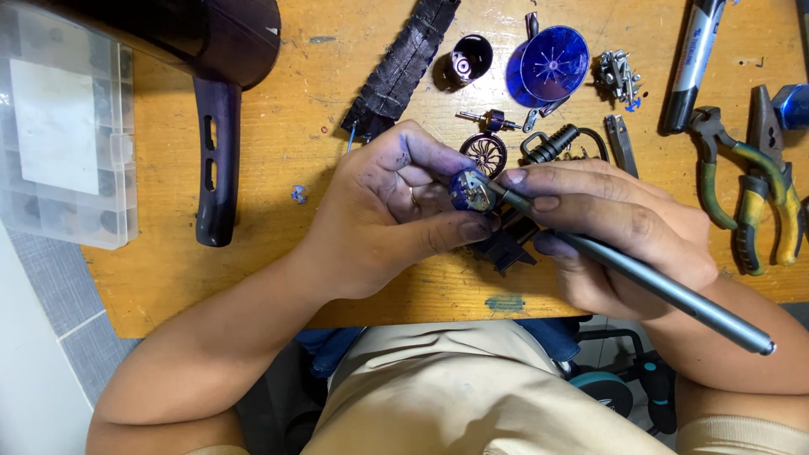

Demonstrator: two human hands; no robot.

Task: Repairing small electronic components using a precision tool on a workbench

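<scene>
over scratched wooden table [278, 168], left hand [383, 211] gripping small blue part [468, 190], grey tiled floor [59, 286]

The scene is evenly and brightly lit from above, and the wooden table [253, 168] is shown in warm, saturated colour. Only short, soft shadows are cast beneath the left hand [396, 211] and the right hand [615, 227]. A mild glare is seen on the translucent plastic organiser box [63, 126] and on the blue round cover [552, 63]. The centre is rendered sharply; slight softening and wide-angle stretching are noticed towards the corners.
</scene>
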